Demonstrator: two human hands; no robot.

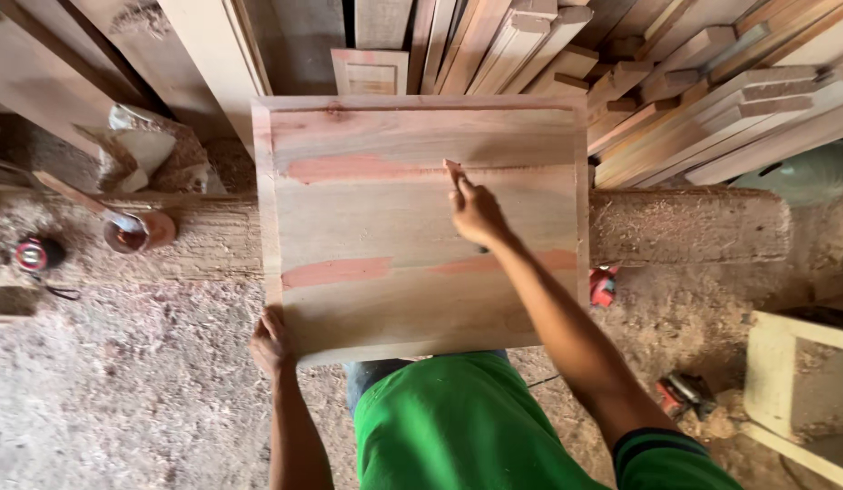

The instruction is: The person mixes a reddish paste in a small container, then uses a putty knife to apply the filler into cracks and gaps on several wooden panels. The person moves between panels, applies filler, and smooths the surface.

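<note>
Hands of one person work on a large square wooden panel [421,227], seen from a head-worn camera looking straight down. The panel is pale wood with pinkish-red streaks of filler running across it, and a lighter strip frames its left and top edges. It rests across a long, sawdust-covered counter [694,225] that runs left to right, with its near edge overhanging toward the person.

The left hand [271,343] holds the panel's near left corner, its grip closed on the edge with fingers tucked beneath. The right hand [476,210] reaches over the panel's middle, fingers pinched together on a small flat scraper [454,172] whose tip touches the upper pink streak.

On the counter to the left sits a small round tin [131,232] of reddish paste, with a red tape measure [33,254] farther left. Stacks of wooden slats [694,100] lean behind and to the right of the panel. Sawdust covers the floor [122,399]. A red power tool [683,392] lies on the floor at lower right. The person wears a green shirt [458,426].
</note>
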